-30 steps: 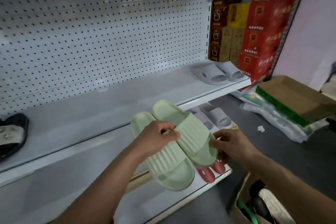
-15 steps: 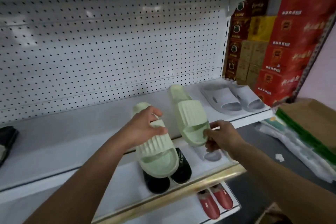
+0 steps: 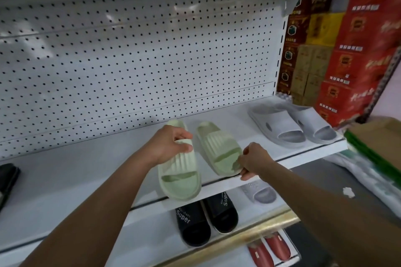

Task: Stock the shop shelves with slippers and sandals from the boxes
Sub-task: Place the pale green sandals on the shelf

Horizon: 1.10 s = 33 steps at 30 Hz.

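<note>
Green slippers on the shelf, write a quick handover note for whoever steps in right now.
Left hand grips the left green slipper by its strap; its toe juts past the edge of the shelf.
Right hand pinches the toe of the right green slipper, which lies on the shelf.
Done: grey slippers stand at the shelf's right end; black Super slippers and red slippers sit on lower shelves.
Left: seat the left slipper fully, align the pair, let go, fetch more.
</note>
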Available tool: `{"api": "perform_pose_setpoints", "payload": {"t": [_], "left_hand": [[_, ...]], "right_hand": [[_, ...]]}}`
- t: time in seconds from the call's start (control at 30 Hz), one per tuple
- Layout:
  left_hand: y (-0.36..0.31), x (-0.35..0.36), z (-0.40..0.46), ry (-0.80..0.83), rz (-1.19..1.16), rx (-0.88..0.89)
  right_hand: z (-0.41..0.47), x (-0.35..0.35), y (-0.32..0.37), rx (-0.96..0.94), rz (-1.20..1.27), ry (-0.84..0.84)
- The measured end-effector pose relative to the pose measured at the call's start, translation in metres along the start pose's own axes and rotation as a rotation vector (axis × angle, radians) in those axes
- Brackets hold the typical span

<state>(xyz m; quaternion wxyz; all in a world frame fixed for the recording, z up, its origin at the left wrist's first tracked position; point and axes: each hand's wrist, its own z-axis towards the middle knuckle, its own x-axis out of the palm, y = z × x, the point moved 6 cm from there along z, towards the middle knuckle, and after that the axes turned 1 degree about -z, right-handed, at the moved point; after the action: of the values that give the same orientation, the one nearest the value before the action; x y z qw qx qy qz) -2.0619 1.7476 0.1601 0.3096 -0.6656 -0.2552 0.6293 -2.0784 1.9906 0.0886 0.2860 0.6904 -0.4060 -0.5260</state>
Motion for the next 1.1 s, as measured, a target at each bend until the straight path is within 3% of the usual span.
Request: {"api": "perform_pose_setpoints", "payload": {"t": [0.2, 0.7, 0.9, 1.1], "left_hand": [[0.021, -0.003, 0.028, -0.018, 0.048, -0.033], [0.037, 0.022, 0.059, -0.104, -0.084, -0.036], [-0.001, 0.015, 0.051, -0.354, -0.007, 0.206], [-0.055, 0.059, 0.021, -0.137, -0.315, 0.287]], "right_hand": [[-0.003, 0.004, 0.003, -0.035, -0.068, -0.051], [0.007, 0.012, -0.009, -0.026, -0.064, -0.094], [0.001, 0.003, -0.016, -0.090, -0.074, -0.186], [-0.029, -0.033, -0.034, -0.211, 0.034, -0.348]]}}
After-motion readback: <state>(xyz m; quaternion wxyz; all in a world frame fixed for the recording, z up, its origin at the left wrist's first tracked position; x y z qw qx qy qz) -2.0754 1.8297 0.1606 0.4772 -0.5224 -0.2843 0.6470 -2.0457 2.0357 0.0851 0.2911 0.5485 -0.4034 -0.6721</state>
